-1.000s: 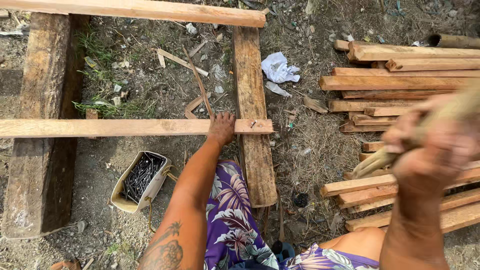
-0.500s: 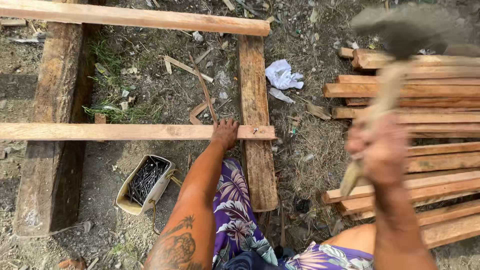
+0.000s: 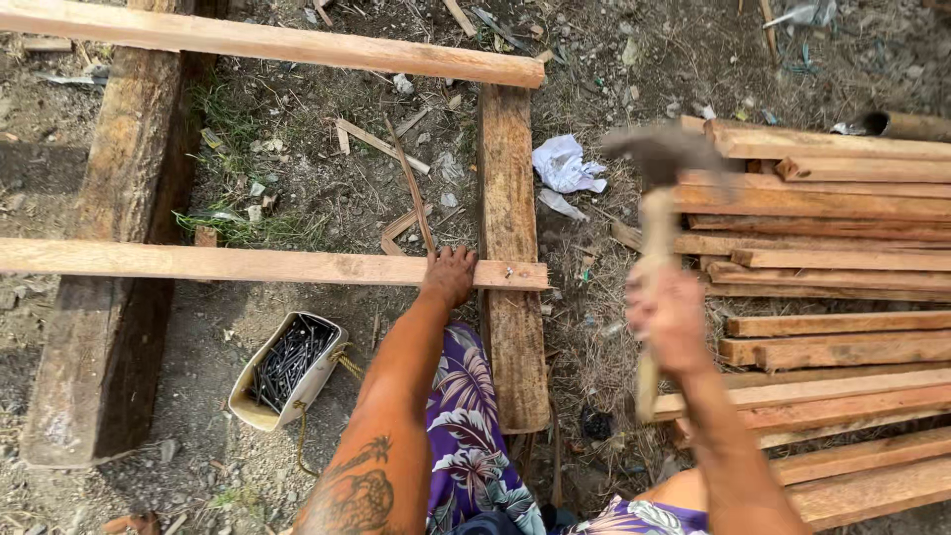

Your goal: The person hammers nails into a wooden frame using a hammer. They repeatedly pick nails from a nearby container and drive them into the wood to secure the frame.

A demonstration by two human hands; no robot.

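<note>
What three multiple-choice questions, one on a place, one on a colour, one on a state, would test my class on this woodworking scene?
1. Where does the left hand rest?
A. on the lower slat
B. in the container of nails
C. on the stacked slats

2. What colour is the crumpled paper?
A. red
B. white
C. green

3. How is the hammer held by the right hand?
A. lying on the ground
B. head down
C. raised, blurred, head up

Key: 1 A, fingers press the slat; 2 B, it shows white against the dirt; 3 C, its head blurs above the fist.

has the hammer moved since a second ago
Yes. The hammer in the right hand has swung leftward, from over the stacked slats toward the upright plank.
</note>
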